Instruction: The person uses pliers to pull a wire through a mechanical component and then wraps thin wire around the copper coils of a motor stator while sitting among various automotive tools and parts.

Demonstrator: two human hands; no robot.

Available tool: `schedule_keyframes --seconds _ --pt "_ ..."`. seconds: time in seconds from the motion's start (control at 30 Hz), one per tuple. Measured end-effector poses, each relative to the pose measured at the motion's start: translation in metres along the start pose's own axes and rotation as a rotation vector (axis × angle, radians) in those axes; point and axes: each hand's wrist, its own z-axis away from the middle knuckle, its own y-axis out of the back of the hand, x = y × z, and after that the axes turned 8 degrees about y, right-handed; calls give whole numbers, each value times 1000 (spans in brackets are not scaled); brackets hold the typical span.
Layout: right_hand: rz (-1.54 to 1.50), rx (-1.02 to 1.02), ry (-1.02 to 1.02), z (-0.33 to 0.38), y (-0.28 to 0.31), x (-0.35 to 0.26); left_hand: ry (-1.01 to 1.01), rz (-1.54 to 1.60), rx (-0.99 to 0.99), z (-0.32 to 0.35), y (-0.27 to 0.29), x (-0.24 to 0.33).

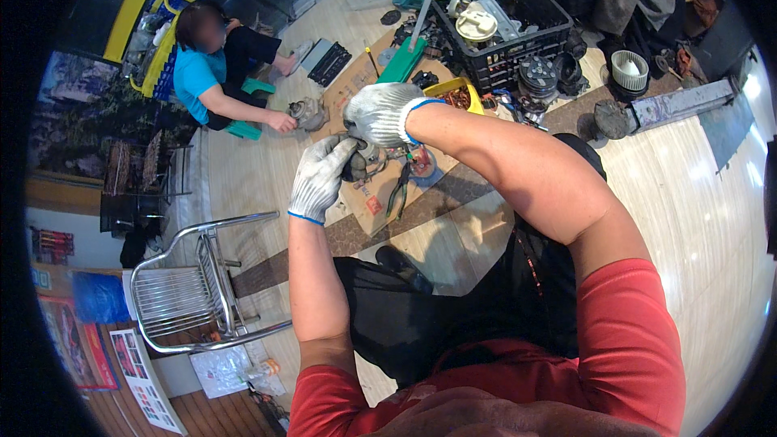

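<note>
Both my hands wear white knit gloves with blue cuffs and meet over a flattened cardboard sheet [374, 218]. My left hand [318, 176] is closed, its thumb and fingers gripping a small dark rounded part [354, 167]. Just above and to the right, my right hand [384, 113] is curled with its fingers bent down beside that part. What those fingers hold is hidden by the glove. Below my hands on the cardboard lie dark-handled pliers [398, 192]. Beside them stands a round container [422, 165] with reddish contents.
A yellow tray [477, 102] of copper-coloured bits sits beyond my right wrist. Black crates [518, 57] of parts stand at the far right. Across from me, a person in a blue shirt [194, 73] touches a metal part [307, 115]. A chrome chair [182, 295] stands left.
</note>
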Motion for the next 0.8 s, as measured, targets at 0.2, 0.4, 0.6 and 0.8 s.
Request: schedule_keyframes --seconds 0.2,0.4,0.6,0.8 --pt "-6 27 54 -7 -7 7 -33 75 156 -16 -3 -15" --pt "-7 122 -36 -1 -6 -2 20 75 186 -10 -15 -1" --pt "22 146 2 -2 -6 -9 -83 -31 297 -19 -11 -19" --pt "-56 168 -26 -5 -16 -7 -162 -111 455 -5 -13 -2"
